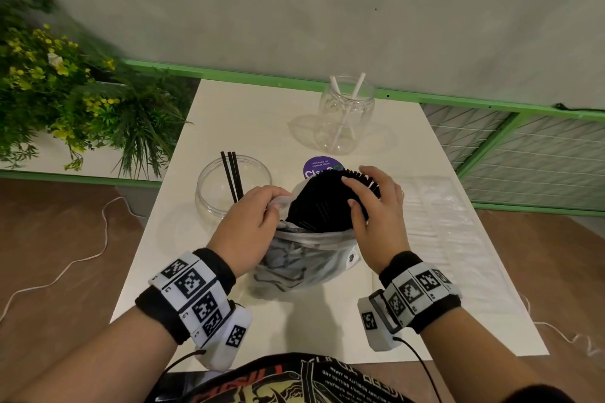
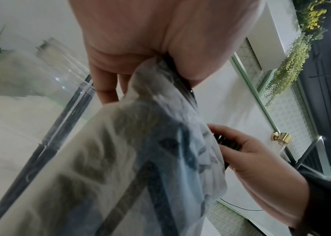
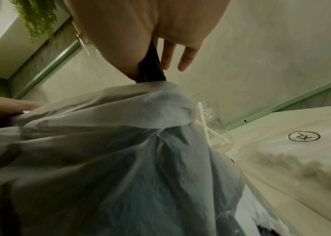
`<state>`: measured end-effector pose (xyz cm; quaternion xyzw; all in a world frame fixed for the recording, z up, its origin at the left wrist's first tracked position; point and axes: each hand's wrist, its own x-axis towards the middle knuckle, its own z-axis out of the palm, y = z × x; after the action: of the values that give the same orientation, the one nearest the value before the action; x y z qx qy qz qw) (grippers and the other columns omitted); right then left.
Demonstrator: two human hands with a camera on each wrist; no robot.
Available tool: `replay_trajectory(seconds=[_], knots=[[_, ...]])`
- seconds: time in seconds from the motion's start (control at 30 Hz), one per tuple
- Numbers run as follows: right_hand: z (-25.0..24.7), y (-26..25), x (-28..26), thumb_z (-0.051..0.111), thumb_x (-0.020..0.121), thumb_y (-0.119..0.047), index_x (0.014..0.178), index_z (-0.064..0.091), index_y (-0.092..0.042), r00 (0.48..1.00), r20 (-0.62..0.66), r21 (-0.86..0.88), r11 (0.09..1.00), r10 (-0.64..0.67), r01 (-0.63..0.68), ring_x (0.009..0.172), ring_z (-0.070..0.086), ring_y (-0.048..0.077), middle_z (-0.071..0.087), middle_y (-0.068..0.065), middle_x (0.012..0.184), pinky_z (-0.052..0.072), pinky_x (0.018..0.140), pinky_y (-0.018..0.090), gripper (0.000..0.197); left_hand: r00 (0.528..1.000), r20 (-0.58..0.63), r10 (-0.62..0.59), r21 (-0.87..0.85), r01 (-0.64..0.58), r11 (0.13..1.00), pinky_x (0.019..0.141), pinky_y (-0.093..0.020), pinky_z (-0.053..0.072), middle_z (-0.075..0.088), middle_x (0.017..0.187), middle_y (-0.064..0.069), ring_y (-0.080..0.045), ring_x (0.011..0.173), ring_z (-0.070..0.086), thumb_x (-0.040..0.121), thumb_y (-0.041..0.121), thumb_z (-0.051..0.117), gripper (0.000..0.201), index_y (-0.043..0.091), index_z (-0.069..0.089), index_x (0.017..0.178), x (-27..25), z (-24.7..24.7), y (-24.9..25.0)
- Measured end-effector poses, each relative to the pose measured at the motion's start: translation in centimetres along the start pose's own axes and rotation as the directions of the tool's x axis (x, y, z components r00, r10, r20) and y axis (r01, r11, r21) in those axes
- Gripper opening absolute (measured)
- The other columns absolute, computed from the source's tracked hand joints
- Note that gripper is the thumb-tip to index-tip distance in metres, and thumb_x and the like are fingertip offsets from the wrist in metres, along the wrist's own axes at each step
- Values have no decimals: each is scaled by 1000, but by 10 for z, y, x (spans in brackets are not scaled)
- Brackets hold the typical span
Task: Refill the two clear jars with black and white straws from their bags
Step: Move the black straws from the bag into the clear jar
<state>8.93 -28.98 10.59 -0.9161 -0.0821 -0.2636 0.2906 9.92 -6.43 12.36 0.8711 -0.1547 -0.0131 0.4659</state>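
Note:
A translucent plastic bag (image 1: 304, 258) stands upright at the table's middle, with a thick bundle of black straws (image 1: 324, 203) sticking out of its mouth. My left hand (image 1: 255, 216) pinches the bag's rim on the left side. My right hand (image 1: 373, 203) grips the black straw bundle from the right, thumb in front. Left of the bag stands a wide clear jar (image 1: 234, 185) holding three black straws (image 1: 232, 175). Farther back right is a second clear jar (image 1: 347, 114) with two white straws (image 1: 347, 108). The left wrist view shows the bag (image 2: 140, 159) and straws (image 2: 185, 86) held under my thumb.
A flat clear bag of white straws (image 1: 438, 222) lies on the white table (image 1: 229, 114) to the right, marked XL (image 3: 304, 136). A purple round sticker (image 1: 319, 167) sits behind the bundle. Green plants (image 1: 65, 85) stand at left, a green rail (image 1: 425, 98) behind.

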Motion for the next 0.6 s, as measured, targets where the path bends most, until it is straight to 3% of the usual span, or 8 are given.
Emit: replay_trajectory(seconds=[0.07,0.2,0.3,0.37,0.4,0.47,0.6], knots=[[-1,0,-1,62,86,-3,126,60,-19,1000,8,-79,997,-23,23,126,35,26,42,3,141,35,106,47,43,1000,6,-12,-11,12,1000,90,-28,46,59,110,8,-9,100,58,99,19,39,26,25,57,116,-2,0,0],[-3,-16,-7,60,85,-13,132,52,-23,987,45,-212,964,-154,160,131,35,30,42,4,143,26,108,42,48,1000,10,-15,-7,15,1000,90,-26,45,59,109,6,-8,100,56,99,17,39,26,24,57,116,-3,0,1],[0,-36,-18,41,99,-10,124,61,-12,930,26,-68,928,-366,367,116,49,29,54,6,128,39,101,39,32,1000,-7,-11,6,11,1000,91,-26,44,60,109,6,-7,101,54,98,17,40,25,24,57,115,-1,1,0],[6,-48,-28,31,101,-8,121,62,-1,882,131,88,892,-452,444,109,54,28,59,12,119,42,100,31,37,1000,0,-5,7,5,1000,91,-28,45,59,109,6,-7,102,55,98,16,40,26,23,57,116,-1,2,0],[10,-51,-31,28,101,-7,121,61,1,872,181,133,890,-455,437,109,55,28,60,14,119,41,102,28,39,1000,9,-1,3,1,1000,91,-28,45,59,109,6,-6,102,55,97,16,40,26,23,57,116,-1,2,0],[17,-52,-31,28,101,-5,119,61,1,877,228,154,905,-423,396,114,54,28,61,15,119,42,104,33,38,1000,19,3,-1,-3,1000,92,-28,46,59,110,6,-5,103,55,97,15,40,27,23,56,117,-1,3,-1],[22,-46,-18,49,89,-6,106,66,-8,906,183,-9,921,-381,389,116,54,31,64,7,115,48,92,47,24,999,33,23,-7,-22,1000,92,-30,47,58,110,7,-5,103,54,98,17,39,27,25,56,117,-4,1,0]])
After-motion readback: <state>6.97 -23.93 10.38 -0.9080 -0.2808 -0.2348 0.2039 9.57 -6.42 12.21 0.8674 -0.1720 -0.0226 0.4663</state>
